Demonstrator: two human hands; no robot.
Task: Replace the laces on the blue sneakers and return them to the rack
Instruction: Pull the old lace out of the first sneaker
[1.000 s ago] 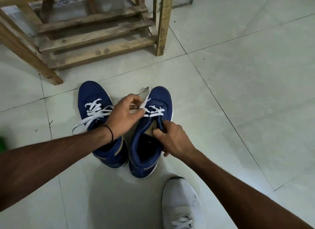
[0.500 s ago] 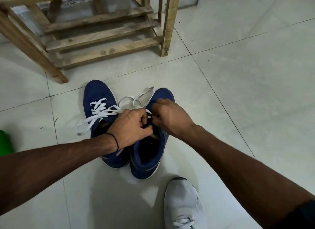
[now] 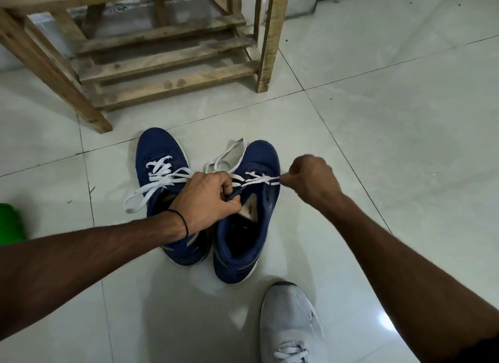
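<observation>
Two blue sneakers stand side by side on the tiled floor, toes pointing away from me. The left sneaker is laced with a white lace whose loose ends trail off its left side. My left hand grips the tongue and upper edge of the right sneaker. My right hand pinches the end of that shoe's white lace and holds it taut out to the right. A slack loop of the same lace lies on the floor between the toes.
A wooden slatted rack stands on the floor just beyond the sneakers. My own foot in a white shoe is at the bottom, near the right sneaker's heel. Something green shows at the left edge.
My right hand moved from the sneaker's tongue up to the lacing and then out to the right, drawing the lace taut. My left hand shifted down to the tongue.
</observation>
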